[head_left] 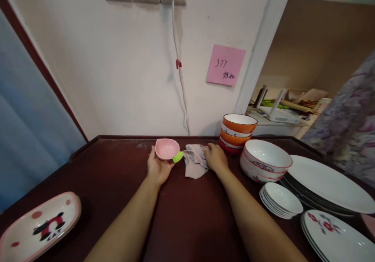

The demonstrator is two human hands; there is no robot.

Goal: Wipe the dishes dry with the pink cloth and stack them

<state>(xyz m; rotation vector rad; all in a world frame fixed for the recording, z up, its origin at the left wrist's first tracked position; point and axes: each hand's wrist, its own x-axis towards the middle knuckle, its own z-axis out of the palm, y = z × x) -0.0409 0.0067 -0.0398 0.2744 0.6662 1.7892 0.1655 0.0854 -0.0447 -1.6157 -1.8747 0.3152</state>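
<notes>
Small glossy pink peach-shaped bowl (166,148) held at eleven o'clock.
Probably light, stiff, slippery, breakable; best gripped beneath its rim. Left hand (159,171) cups it between thumb and fingers; right hand (216,158) pinches a soft pale-grey cloth (195,164) at twelve. Dark-red wooden tabletop (184,223) meets a white wall (131,70).

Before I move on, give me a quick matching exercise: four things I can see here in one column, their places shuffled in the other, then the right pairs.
Things:
1. pink bowl
2. cloth
3. cat dish
4. sticky note

Places:
A. stuck on the wall
B. at the fingers of the right hand
C. held in the left hand
D. at the picture's left edge, near the bottom

Pairs: 1-C, 2-B, 3-D, 4-A
</notes>
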